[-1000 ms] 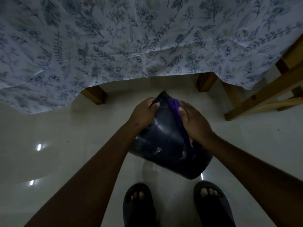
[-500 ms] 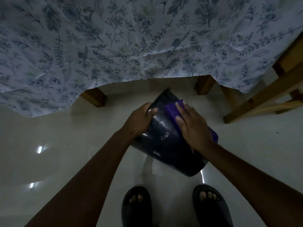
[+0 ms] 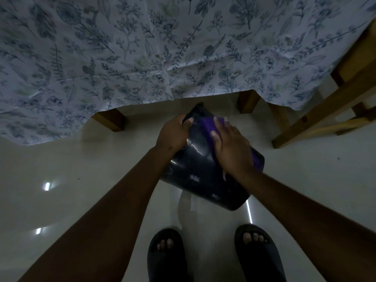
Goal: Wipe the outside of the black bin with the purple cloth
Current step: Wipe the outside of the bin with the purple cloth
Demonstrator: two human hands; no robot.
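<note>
Presently, one item in hand: black bin (image 3: 205,169), plastic, glossy, held off the floor (image 3: 81,180) and tipped on its side, mouth toward twelve o'clock, base toward six, above my sandals (image 3: 166,255).

Left hand (image 3: 173,135): at ten o'clock on the bin, fingers clenched over the rim, thumb on the outside, steadying it.

Right hand (image 3: 230,145): at two o'clock on the bin, laid flat, fingers extended, pressing the purple cloth (image 3: 207,124) against the upper wall. Cloth shows beyond my fingertips near the rim and again past my wrist at three o'clock.

Progress, by my judgement: midway. The upturned wall is under the cloth now; pale specks show on the wall toward the base at six o'clock, so that stretch looks unwiped. The underside and far wall are hidden; I cannot tell their condition.

Contents of bin: interior faces away; cannot tell.

Surroundings: floral tablecloth (image 3: 142,47) hanging at twelve o'clock, wooden legs (image 3: 109,121) below it.
</note>
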